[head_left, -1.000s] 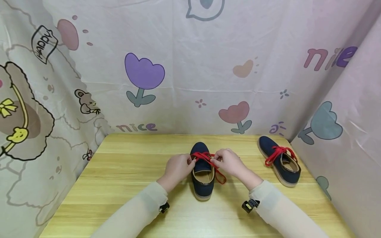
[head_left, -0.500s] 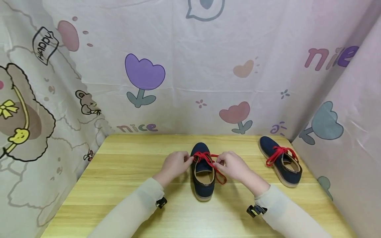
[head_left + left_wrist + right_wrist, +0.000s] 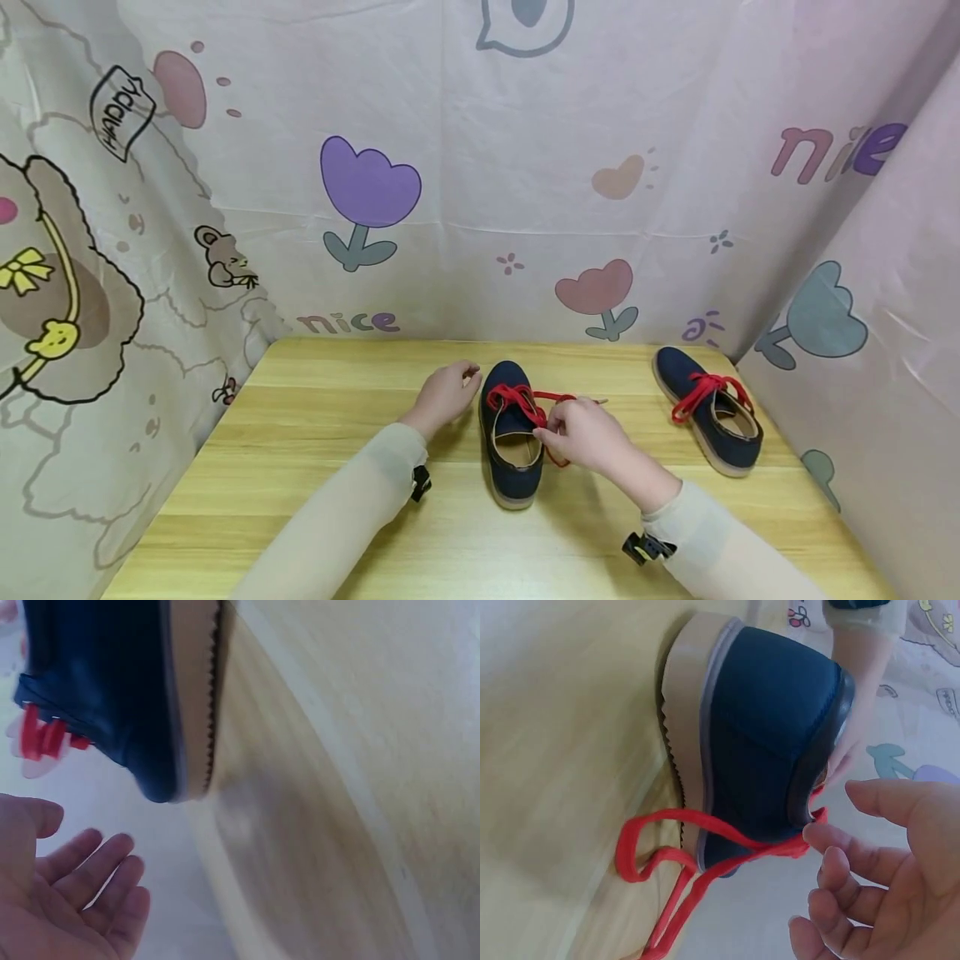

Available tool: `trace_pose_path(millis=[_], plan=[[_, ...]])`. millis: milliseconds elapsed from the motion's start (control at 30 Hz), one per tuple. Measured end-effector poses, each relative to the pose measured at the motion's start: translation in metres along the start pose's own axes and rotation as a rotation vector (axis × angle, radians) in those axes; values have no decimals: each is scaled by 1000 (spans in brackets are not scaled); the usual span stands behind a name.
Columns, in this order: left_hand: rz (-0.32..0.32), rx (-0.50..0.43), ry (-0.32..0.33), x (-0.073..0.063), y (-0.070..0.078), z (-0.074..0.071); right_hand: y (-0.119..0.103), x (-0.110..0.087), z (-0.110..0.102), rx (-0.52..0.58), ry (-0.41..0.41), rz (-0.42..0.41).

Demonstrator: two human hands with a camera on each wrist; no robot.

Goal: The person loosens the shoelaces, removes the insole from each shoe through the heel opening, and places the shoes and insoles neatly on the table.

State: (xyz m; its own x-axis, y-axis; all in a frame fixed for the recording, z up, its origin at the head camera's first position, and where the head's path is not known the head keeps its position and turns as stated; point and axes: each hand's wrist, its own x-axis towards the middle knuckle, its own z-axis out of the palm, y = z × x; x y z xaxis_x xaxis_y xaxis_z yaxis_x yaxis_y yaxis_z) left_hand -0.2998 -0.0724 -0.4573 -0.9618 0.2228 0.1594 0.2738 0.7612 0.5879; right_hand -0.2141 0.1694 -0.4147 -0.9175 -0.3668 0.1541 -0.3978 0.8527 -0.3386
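We see the central navy shoe upright on the surface, tan insole inside, between the left hand, fingers loosely spread, and the right hand, fingers parted beside red lace.

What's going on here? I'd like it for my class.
A person is busy with the red lace, which loops out over one side of the middle shoe. The right grip is open at the lace, touching it or nearly so. The left grip is open beside that shoe, apart from it. The other shoe, with a red bow, stands to the right.
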Motion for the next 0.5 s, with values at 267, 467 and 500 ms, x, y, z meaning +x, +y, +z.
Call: trace_pose_path(millis=[267,467,500], plan=[[-29,-15,-60,11,-5,19,-1,-2,7,-39,-21,50],[-48,28,-81,13,-6,25,-2,-2,14,-47,-33,52],[-49,36,-90,13,-7,26,-2,-2,15,-47,-36,49]])
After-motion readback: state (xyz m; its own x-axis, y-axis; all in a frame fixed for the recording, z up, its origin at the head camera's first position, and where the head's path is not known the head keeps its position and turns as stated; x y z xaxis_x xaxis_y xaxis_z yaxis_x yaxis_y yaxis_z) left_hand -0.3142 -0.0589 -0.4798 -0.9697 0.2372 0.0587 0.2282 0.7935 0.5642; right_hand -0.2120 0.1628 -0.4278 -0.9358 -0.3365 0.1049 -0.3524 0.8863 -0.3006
